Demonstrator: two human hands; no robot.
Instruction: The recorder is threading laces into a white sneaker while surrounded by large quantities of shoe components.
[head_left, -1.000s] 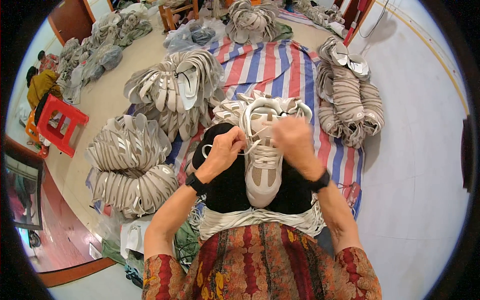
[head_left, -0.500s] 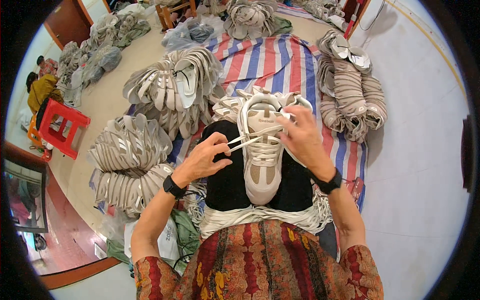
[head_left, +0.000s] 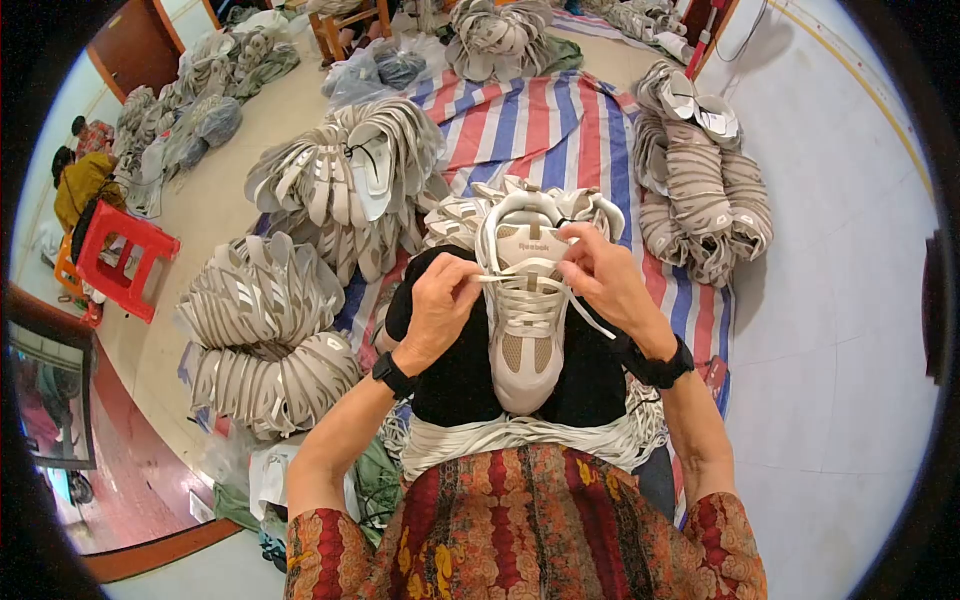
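Observation:
A beige and white sneaker upper point(head_left: 525, 370) lies on my black-covered lap point(head_left: 440, 375), toe pointing toward me. White lace point(head_left: 527, 305) crosses its lower rows. At the left of the upper, my left hand point(head_left: 440, 303) pinches a lace, thumb and finger pressed together. My right hand point(head_left: 603, 275) is closed at the right eyelet edge, its thumb and forefinger on the lace there; a loose lace end hangs below that hand. More beige uppers point(head_left: 455, 215) lie just behind this one. A bundle of white laces point(head_left: 530, 432) rests across my waist.
Bundled stacks of beige shoe pieces stand on the left point(head_left: 270, 385), beyond them point(head_left: 345, 160), and on the right point(head_left: 700, 185). Beneath is a striped tarp point(head_left: 520, 120). A red stool point(head_left: 125, 260) stands at far left, near people seated point(head_left: 85, 185) by further piles.
My left hand has moved right and up, close to the upper, and the lace stretched between my hands now lies nearer the eyelets. My right hand has shifted slightly down.

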